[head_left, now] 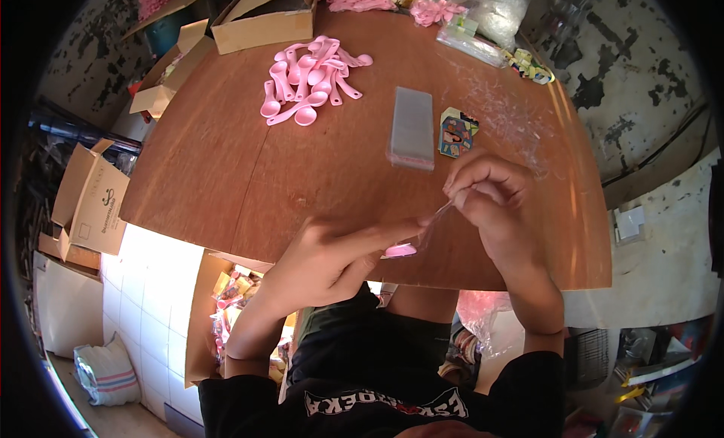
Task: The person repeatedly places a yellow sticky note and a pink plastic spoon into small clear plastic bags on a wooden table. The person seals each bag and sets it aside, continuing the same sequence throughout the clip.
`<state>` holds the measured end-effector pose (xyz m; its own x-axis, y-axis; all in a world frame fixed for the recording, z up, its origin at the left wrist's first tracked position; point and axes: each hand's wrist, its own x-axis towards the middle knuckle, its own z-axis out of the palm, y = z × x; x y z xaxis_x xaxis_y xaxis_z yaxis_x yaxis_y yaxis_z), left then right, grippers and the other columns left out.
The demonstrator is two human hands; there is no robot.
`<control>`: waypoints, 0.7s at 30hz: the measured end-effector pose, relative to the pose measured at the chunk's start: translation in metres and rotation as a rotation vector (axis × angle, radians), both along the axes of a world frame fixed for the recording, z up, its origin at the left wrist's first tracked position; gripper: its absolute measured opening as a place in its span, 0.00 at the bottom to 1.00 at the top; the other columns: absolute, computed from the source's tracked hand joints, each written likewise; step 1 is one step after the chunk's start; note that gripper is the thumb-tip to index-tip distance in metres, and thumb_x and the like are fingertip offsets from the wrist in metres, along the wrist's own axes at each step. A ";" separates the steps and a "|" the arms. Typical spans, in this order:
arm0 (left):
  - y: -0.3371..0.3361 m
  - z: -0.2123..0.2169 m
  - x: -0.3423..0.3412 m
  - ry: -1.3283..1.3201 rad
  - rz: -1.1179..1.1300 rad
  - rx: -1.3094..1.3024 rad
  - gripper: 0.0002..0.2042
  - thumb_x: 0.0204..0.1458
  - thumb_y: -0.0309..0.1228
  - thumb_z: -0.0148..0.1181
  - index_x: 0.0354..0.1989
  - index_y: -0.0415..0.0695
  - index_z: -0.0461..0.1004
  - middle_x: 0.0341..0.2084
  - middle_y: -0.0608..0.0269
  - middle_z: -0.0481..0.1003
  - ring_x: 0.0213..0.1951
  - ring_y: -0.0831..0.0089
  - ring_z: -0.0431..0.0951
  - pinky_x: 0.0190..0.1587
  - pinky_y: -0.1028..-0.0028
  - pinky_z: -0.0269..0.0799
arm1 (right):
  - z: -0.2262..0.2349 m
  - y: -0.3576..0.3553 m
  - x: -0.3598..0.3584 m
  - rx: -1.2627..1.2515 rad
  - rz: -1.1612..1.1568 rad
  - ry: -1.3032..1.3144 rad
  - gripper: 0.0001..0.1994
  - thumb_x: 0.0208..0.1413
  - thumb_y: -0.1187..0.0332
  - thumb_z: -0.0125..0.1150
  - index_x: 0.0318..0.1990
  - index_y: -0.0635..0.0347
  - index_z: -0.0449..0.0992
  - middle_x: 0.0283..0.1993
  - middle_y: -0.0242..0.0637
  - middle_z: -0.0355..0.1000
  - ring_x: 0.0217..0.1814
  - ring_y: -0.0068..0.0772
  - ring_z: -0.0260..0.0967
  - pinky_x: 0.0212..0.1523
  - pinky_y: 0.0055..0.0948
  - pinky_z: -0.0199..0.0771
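Head view: 1 pink piece (400,250), probably a spoon, sits at the fingertips of the left hand (324,257), above the near edge of the counter (204,159). That hand's grip is closed on it, hiding most of its length. The right hand (490,193) has its grip pinched on clear film (437,214), which slants down toward the left fingertips; whether it is a bag's flap or a loose strip, I cannot tell. This piece looks partway through, its film not yet let go.

Just beyond the right hand lie printed cards (456,133), with a stack of clear bags (412,125) beside them. Clear strips (520,121) scattered to their right suggest earlier rounds are done. Farther off, a pile of loose pink spoons (305,72) seems to be work left. Below the counter, a box (200,325) holds many packets (234,287), perhaps finished ones.
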<state>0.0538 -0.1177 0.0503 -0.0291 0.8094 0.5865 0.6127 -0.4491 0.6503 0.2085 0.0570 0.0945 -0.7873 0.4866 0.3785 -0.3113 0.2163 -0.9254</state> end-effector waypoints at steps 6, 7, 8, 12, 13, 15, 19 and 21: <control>-0.002 -0.007 -0.002 -0.454 0.305 0.235 0.16 0.64 0.26 0.50 0.59 0.35 0.69 0.28 0.61 0.80 0.27 0.84 0.74 0.33 0.80 0.69 | 0.049 0.105 0.026 -0.134 0.583 0.314 0.04 0.49 0.67 0.60 0.31 0.56 0.74 0.41 0.35 0.69 0.42 0.31 0.68 0.39 0.31 0.69; -0.006 -0.007 -0.006 -0.428 0.340 0.177 0.16 0.65 0.25 0.49 0.59 0.35 0.67 0.27 0.63 0.78 0.29 0.86 0.72 0.35 0.84 0.66 | 0.043 0.136 0.021 -0.142 0.782 0.426 0.04 0.48 0.68 0.60 0.30 0.55 0.74 0.42 0.33 0.68 0.45 0.33 0.69 0.40 0.33 0.70; -0.006 -0.005 -0.005 -0.432 0.337 0.182 0.16 0.65 0.25 0.49 0.59 0.35 0.67 0.27 0.63 0.78 0.29 0.86 0.72 0.35 0.84 0.66 | 0.028 0.174 0.019 -0.319 0.579 0.296 0.06 0.47 0.67 0.62 0.32 0.56 0.75 0.42 0.32 0.70 0.45 0.33 0.70 0.42 0.33 0.71; 0.010 0.001 0.000 -0.761 0.252 0.194 0.12 0.66 0.26 0.48 0.55 0.35 0.68 0.28 0.67 0.77 0.32 0.86 0.73 0.35 0.83 0.67 | -0.075 0.294 0.027 0.575 -0.544 -0.940 0.10 0.48 0.70 0.64 0.39 0.60 0.80 0.42 0.36 0.77 0.44 0.32 0.73 0.47 0.30 0.71; 0.006 0.000 -0.004 -0.755 0.252 0.214 0.11 0.65 0.26 0.49 0.53 0.35 0.69 0.29 0.66 0.77 0.33 0.86 0.74 0.35 0.83 0.67 | -0.089 0.287 0.025 0.586 -0.704 -0.700 0.11 0.49 0.73 0.63 0.41 0.62 0.80 0.41 0.38 0.78 0.43 0.31 0.74 0.46 0.29 0.71; 0.010 0.000 -0.002 -0.760 0.257 0.249 0.10 0.65 0.26 0.49 0.51 0.35 0.70 0.30 0.65 0.78 0.33 0.86 0.75 0.36 0.83 0.68 | -0.081 0.270 0.028 0.602 -0.846 -0.453 0.12 0.50 0.75 0.63 0.44 0.63 0.81 0.40 0.40 0.79 0.42 0.29 0.74 0.45 0.27 0.72; 0.013 0.002 -0.005 -0.860 0.172 0.222 0.09 0.65 0.27 0.50 0.47 0.35 0.72 0.35 0.60 0.79 0.38 0.81 0.78 0.43 0.80 0.71 | -0.002 0.145 -0.012 0.415 -0.596 -0.191 0.13 0.54 0.70 0.66 0.46 0.63 0.80 0.44 0.36 0.78 0.46 0.27 0.73 0.48 0.29 0.71; 0.020 0.006 0.002 -0.918 0.102 0.261 0.09 0.66 0.26 0.49 0.47 0.35 0.72 0.40 0.57 0.79 0.42 0.77 0.78 0.49 0.76 0.73 | 0.030 0.073 -0.022 0.255 -0.264 -0.191 0.15 0.56 0.67 0.67 0.48 0.64 0.79 0.46 0.34 0.77 0.48 0.25 0.73 0.50 0.29 0.71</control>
